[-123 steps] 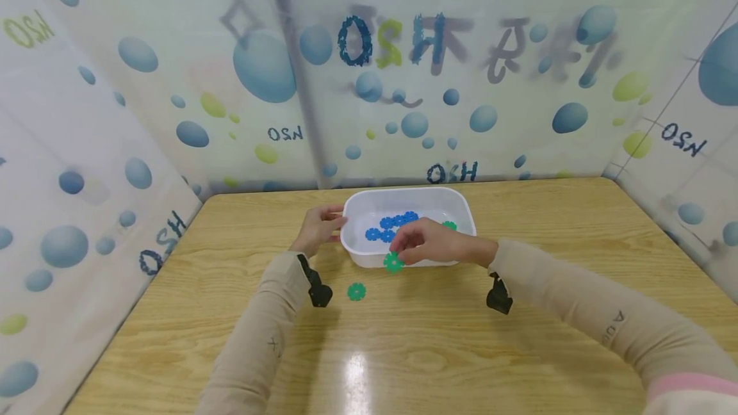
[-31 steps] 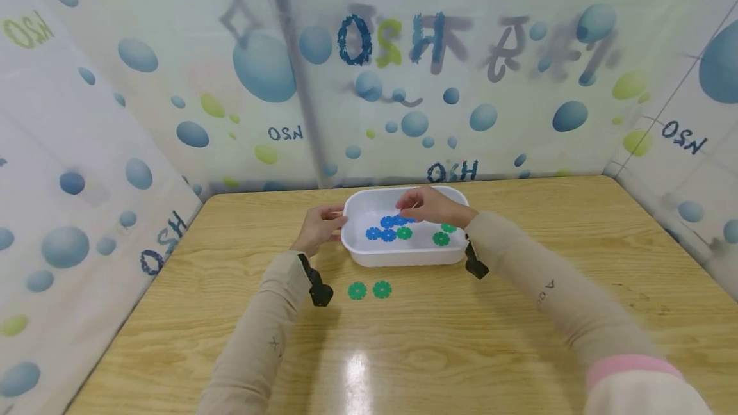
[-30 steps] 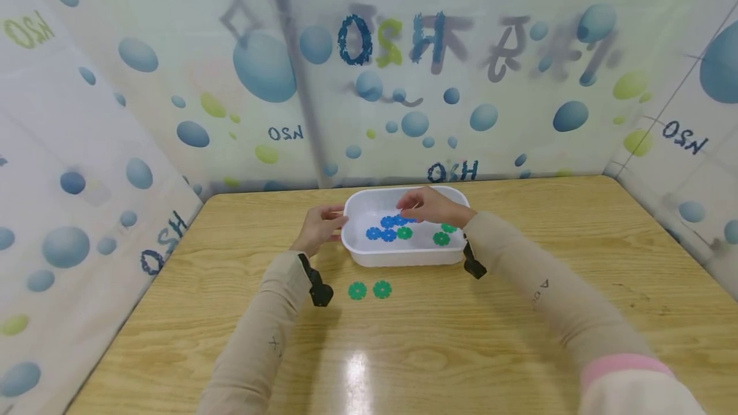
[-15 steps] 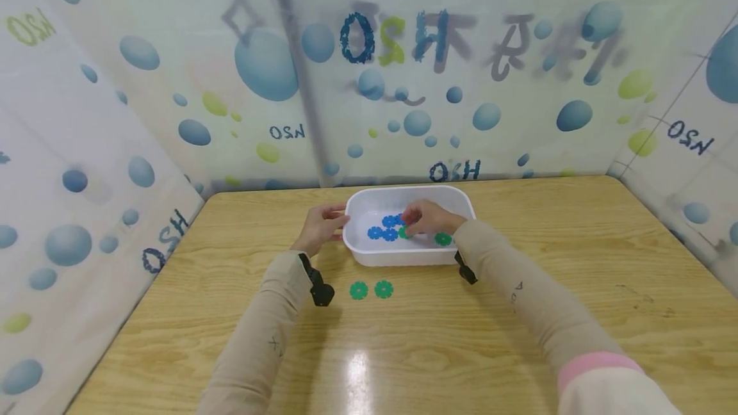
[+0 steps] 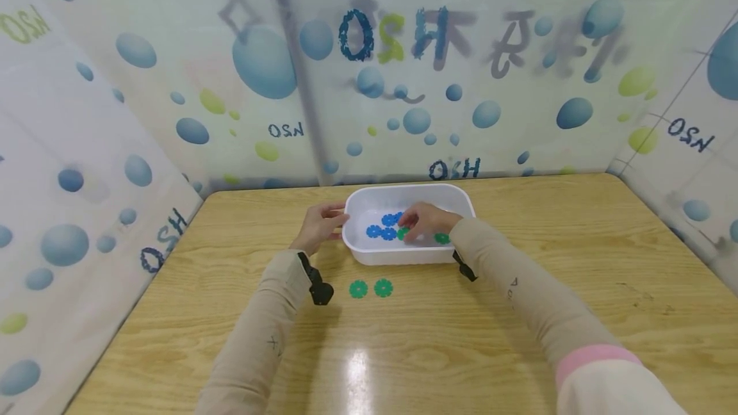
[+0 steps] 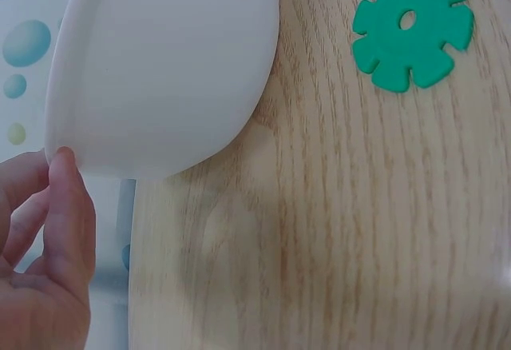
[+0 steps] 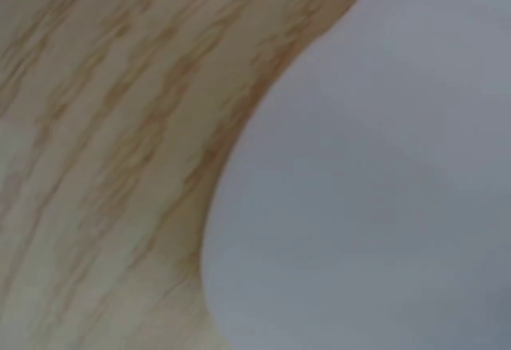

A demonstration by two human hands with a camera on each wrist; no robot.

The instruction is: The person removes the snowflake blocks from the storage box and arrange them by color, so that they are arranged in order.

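A white plastic tub [image 5: 415, 257] holds blue snowflake building discs [image 5: 373, 231] and green ones. My left hand [image 5: 316, 229] holds the tub's left end; in the left wrist view its thumb [image 6: 64, 182] rests on the rim. Inside the tub, my right hand [image 5: 429, 218] reaches down with thumb and fingers curled at a green snowflake disc [image 5: 403, 234], which is partly covered. Another green disc [image 5: 442, 238] lies under that wrist. In front of the tub lie two green discs side by side, a left one [image 5: 358, 289] and a right one [image 5: 383, 287].
The tub stands toward the back of a wooden table [image 5: 403, 344]. A printed curtain [image 5: 369, 120] hangs behind the table's back edge. The right wrist view shows only tub wall [image 7: 359, 182] and table, with no fingers.
The right hand has set a second green disc on the table beside the first, gone back into the tub, and lowered onto another green disc. The left hand has stayed at the tub's end.
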